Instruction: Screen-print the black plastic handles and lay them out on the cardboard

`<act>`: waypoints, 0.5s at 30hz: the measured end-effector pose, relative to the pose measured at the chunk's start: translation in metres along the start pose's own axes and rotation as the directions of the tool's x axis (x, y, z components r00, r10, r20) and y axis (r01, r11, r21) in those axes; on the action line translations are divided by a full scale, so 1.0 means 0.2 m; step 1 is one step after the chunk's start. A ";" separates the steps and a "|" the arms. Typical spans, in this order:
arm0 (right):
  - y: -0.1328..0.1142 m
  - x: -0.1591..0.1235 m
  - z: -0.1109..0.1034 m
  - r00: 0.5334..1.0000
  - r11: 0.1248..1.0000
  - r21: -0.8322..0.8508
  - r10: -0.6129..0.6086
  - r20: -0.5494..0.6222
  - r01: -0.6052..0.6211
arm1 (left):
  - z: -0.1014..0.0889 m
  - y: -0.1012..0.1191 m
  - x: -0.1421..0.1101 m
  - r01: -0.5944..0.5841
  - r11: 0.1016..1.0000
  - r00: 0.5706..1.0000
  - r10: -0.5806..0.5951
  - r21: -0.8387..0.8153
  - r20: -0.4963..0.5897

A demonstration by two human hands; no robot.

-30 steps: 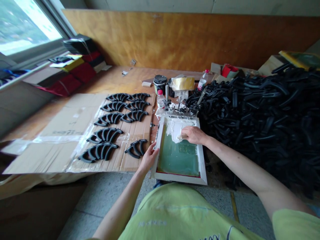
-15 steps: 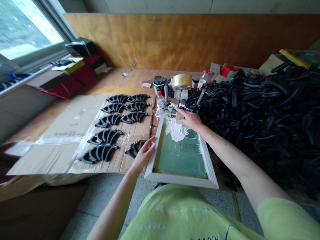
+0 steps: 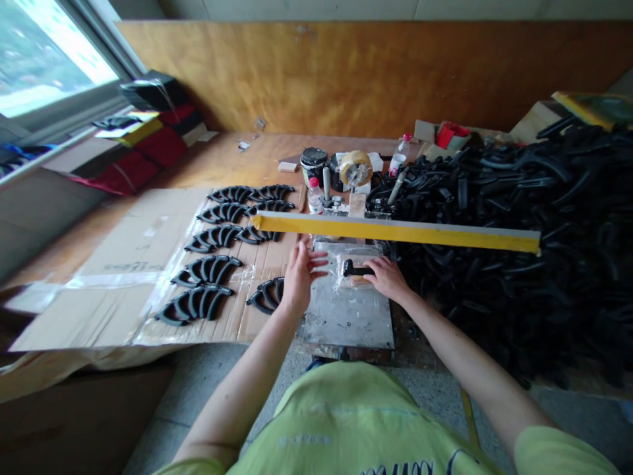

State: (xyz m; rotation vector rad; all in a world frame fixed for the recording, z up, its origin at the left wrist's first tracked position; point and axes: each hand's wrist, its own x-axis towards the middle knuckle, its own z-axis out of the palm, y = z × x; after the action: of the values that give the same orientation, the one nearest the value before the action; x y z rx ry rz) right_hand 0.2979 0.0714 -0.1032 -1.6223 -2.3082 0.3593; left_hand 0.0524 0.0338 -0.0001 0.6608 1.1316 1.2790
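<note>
My right hand point(image 3: 388, 277) grips one end of a black plastic handle point(image 3: 357, 269), which sits on a small plastic-wrapped fixture on the grey metal plate point(image 3: 341, 316). Fingers spread, my left hand point(image 3: 302, 274) hovers by the plate's left edge and holds nothing. The screen-printing frame point(image 3: 395, 231) is tilted up over the far side of the plate, showing only its yellow front edge. A flat pale squeegee point(image 3: 357, 204) stands behind that edge.
Rows of curved black handles point(image 3: 208, 270) lie on cardboard point(image 3: 123, 264) at left. A large heap of black handles point(image 3: 519, 297) fills the right. Behind the frame stand a paint tub point(image 3: 314, 165), a tape roll point(image 3: 356, 168) and a red-capped bottle point(image 3: 399, 155).
The screen frame has swung up from the plate, and my right hand has left the squeegee and come down to the black handle. My left hand has let go of the frame's side.
</note>
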 end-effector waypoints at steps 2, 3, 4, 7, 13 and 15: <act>-0.15 -0.06 0.02 0.998 0.997 -0.054 -0.049 -0.045 0.046 | -0.02 -0.19 -0.08 0.282 0.958 0.955 -0.285 0.045 0.086; -0.23 -0.09 0.01 0.994 0.995 -0.056 -0.080 -0.070 0.076 | -0.03 -0.27 -0.12 0.387 0.921 0.914 -0.390 0.049 0.114; -0.30 -0.12 0.01 0.987 0.989 -0.046 -0.141 -0.078 0.137 | -0.04 -0.34 -0.15 0.449 0.893 0.885 -0.449 0.029 0.124; -0.44 -0.22 0.01 0.913 0.912 0.039 -0.407 -0.040 0.408 | -0.14 -0.45 -0.22 0.458 0.886 0.889 -0.456 -0.068 0.044; 0.03 -0.21 -0.05 0.969 0.994 0.065 0.095 -0.228 -0.082 | -0.76 -0.48 -0.23 0.349 0.932 0.839 -0.265 0.096 -0.475; 0.25 -0.14 -0.10 0.896 0.911 0.085 0.411 -0.168 -0.402 | -0.97 -0.51 -0.22 0.435 0.885 0.753 -0.257 0.166 -0.606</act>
State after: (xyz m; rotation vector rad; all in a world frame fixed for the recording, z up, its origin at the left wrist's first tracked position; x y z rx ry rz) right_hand 0.3570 0.0620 -0.1060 -2.0202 -1.8030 0.3352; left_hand -0.0808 -0.0696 -0.1475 0.2426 1.8824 0.9994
